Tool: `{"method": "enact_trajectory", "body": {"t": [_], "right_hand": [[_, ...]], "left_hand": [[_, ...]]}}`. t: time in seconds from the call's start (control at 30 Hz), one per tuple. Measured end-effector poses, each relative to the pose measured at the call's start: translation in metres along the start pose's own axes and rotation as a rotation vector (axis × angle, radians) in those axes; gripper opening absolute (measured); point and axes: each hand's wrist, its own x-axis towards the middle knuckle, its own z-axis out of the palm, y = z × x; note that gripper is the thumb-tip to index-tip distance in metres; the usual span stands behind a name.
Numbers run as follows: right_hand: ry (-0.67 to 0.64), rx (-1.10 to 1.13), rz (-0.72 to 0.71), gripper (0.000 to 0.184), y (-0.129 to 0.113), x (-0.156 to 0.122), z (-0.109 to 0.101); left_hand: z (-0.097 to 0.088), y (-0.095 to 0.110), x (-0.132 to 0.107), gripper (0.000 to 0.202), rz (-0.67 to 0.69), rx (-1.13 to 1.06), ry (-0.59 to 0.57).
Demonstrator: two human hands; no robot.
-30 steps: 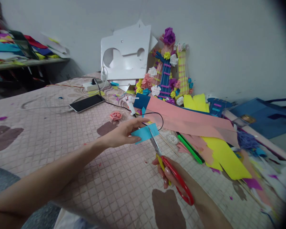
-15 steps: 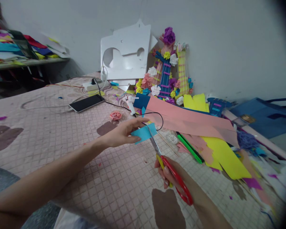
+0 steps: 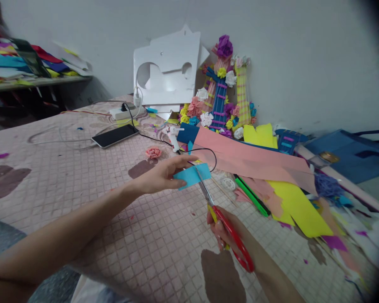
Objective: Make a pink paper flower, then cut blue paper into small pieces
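A small light-blue piece of paper [image 3: 191,176] is pinched between the thumb and fingers of my left hand [image 3: 164,173], above the table. My right hand [image 3: 224,229] grips a pair of scissors [image 3: 234,240] with red and yellow handles. Their blades point away from me and lie across the paper, right of my left fingertips. Part of the paper sticks out beyond the blades. Just behind my left hand are a pink paper rose [image 3: 153,152] and a white glue gun [image 3: 173,138] with a black cord.
Left of the glue gun lie a phone [image 3: 115,136] and a white power strip [image 3: 126,112]. Pink paper [image 3: 255,158], yellow paper [image 3: 303,208] and a green cutter [image 3: 252,196] spread to the right. Paper-flower decorations [image 3: 219,101] lean on the wall beside white foam board [image 3: 167,94].
The scissors' handles have come slightly closer together. The right part of the blue paper has shifted a little to the right. My left hand stays nearly in place.
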Motion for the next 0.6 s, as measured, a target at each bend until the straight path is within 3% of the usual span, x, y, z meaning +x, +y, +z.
{"method": "enact_trajectory", "body": {"t": [0.3, 0.6], "right_hand": [[-0.036, 0.018, -0.003, 0.054, 0.013, 0.002, 0.001], [-0.012, -0.048, -0.047, 0.045, -0.023, -0.009, 0.009]], "left_hand": [[-0.001, 0.001, 0.001, 0.06, -0.031, -0.038, -0.013], [-0.001, 0.002, 0.0, 0.059, -0.019, -0.034, -0.016]]}}
